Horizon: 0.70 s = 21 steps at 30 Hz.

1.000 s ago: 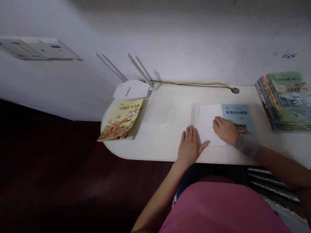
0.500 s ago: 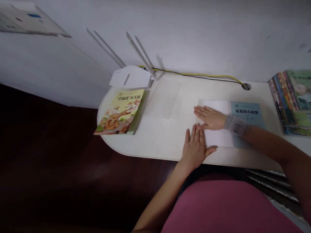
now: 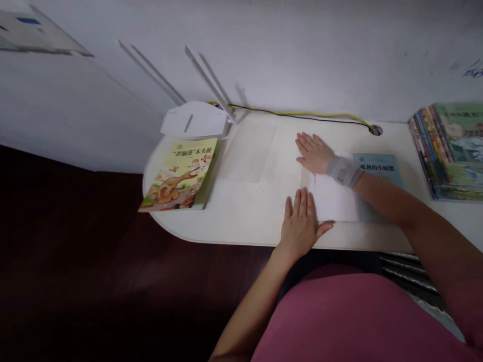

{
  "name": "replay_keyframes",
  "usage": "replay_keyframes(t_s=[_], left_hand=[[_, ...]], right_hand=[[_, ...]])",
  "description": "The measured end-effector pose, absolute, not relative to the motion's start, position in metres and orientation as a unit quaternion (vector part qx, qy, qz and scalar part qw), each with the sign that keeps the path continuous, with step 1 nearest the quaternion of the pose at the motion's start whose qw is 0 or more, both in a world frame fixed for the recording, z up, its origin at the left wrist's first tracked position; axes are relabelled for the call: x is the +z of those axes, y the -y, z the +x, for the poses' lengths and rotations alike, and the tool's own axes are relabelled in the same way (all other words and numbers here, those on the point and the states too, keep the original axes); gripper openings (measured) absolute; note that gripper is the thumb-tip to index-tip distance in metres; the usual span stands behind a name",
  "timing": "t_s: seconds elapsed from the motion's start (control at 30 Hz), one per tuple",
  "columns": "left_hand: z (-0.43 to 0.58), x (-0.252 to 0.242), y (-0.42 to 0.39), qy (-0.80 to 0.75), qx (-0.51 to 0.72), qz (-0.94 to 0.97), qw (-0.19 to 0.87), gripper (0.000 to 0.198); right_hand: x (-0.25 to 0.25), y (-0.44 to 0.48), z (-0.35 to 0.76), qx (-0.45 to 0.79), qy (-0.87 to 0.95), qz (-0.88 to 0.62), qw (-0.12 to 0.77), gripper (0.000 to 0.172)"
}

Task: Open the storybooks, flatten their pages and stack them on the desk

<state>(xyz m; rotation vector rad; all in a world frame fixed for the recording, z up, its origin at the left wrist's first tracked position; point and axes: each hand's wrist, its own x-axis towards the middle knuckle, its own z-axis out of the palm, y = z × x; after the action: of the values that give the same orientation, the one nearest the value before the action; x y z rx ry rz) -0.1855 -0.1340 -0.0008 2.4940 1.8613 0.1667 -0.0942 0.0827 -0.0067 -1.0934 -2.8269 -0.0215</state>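
Observation:
My left hand (image 3: pixel 300 223) lies flat and palm down on the white desk (image 3: pixel 241 211), its fingers spread and its thumb reaching to the near corner of a white paper sheet (image 3: pixel 334 198). The sheet rests on a pale blue book with a Chinese title (image 3: pixel 377 171), covering much of it. My right hand (image 3: pixel 313 153) lies flat on the desk beyond the sheet, holding nothing. A grey wrist brace (image 3: pixel 343 172) on that arm passes above the sheet's far edge, and the forearm hides part of the blue book.
A white router (image 3: pixel 194 120) with raised antennas and an illustrated yellow-green book (image 3: pixel 179 173) sit at the desk's left end. A stack of several books (image 3: pixel 445 153) stands at the right. A yellow and black cable (image 3: pixel 298 114) runs along the wall into a desk hole (image 3: pixel 375 130). Dark wood floor (image 3: pixel 94 261) lies left.
My right hand has slid left and away from me, off the sheet onto the desk. My left hand stays nearly still. The whole scene sits slightly further left in the view.

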Motion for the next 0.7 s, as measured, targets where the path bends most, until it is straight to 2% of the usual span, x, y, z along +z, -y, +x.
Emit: replay_keyframes(t_s=[0.2,0.4,0.7], left_hand=[[-0.185,-0.001,0.132,-0.595,0.031,0.803,0.011,0.098],[-0.186,0.001,0.132,-0.589,0.010,0.808,0.029,0.094],[-0.185,0.002,0.132,-0.596,0.033,0.802,0.022,0.096]], right_hand=[[0.011,-0.024,-0.078,-0.008,0.938,-0.333,0.098,0.059],[0.014,0.015,-0.081,0.093,0.967,-0.236,0.004,0.066],[-0.006,-0.047,-0.097,0.074,0.952,-0.298,0.020,0.064]])
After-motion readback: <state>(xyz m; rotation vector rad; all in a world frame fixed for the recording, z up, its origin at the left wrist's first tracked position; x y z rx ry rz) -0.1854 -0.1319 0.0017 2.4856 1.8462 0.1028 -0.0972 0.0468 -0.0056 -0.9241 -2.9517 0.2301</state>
